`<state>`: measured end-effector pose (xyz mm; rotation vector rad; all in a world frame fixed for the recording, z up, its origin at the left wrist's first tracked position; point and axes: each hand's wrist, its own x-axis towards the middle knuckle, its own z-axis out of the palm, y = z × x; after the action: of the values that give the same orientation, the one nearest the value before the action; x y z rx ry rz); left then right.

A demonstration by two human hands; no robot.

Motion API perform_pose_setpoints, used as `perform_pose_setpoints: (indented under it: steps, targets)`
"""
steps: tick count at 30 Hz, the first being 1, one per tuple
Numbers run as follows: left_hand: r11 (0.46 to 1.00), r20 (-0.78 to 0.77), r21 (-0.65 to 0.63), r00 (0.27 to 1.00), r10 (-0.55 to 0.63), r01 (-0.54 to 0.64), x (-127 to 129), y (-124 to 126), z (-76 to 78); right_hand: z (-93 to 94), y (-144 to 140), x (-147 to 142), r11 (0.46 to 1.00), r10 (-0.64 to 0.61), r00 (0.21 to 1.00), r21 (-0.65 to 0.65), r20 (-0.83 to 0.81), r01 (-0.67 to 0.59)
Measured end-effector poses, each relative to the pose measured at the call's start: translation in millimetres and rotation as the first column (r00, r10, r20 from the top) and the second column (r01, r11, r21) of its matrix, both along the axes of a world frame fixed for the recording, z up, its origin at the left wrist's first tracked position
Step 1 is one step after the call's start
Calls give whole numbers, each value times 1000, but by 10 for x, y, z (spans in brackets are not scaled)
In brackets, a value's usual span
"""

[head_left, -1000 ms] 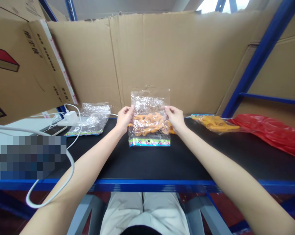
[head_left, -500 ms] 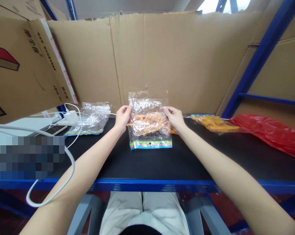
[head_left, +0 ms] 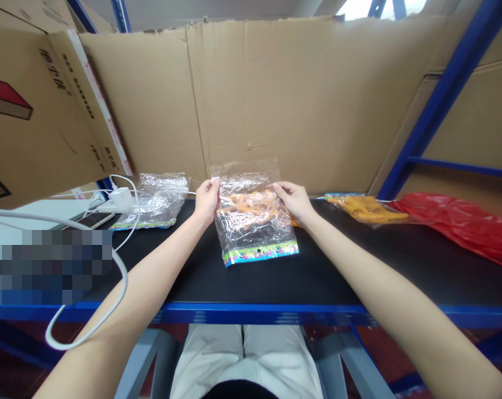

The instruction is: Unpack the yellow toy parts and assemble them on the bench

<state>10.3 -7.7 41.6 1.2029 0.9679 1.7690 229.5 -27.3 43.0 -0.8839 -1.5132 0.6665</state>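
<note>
Held up over the black tabletop is a clear plastic bag (head_left: 251, 235) with a colourful printed strip along its lower edge. Inside it, or showing through it, is an orange item with round bumps (head_left: 254, 206); its kind I cannot make out. My left hand (head_left: 207, 200) pinches the bag's left edge between thumb and fingers. On the opposite edge, my right hand (head_left: 295, 200) pinches the plastic too. A bit of another orange thing (head_left: 295, 223) peeks out behind the bag near my right hand.
Clear plastic bags (head_left: 161, 197) lie at the left, beside a white charger (head_left: 121, 198) and looping cable (head_left: 123, 277). On the right are a bagged orange item (head_left: 365, 209) and a red plastic bag (head_left: 454, 221). A cardboard wall (head_left: 317, 105) stands behind; a blue edge (head_left: 259, 313) runs in front.
The bag has tilted slightly, its top shifting left and its printed strip dropping toward me. Both hands stay on its edges, the right hand moving slightly left.
</note>
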Motion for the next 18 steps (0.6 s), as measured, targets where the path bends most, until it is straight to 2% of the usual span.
perform_pose_setpoints:
  steps: [9, 15, 18]
  targets:
    - [991, -175, 101, 979, 106, -89, -88, 49, -20, -4, 8, 2, 998, -57, 997, 18, -48, 58]
    - [986, -101, 142, 990, 99, -85, -125, 72, -15, -10, 1, 6, 999, 22, 998, -28, -52, -24]
    - [984, -112, 161, 989, 92, -73, -144, 87, -21, -7, -5, 8, 997, 54, 998, -45, -39, -55]
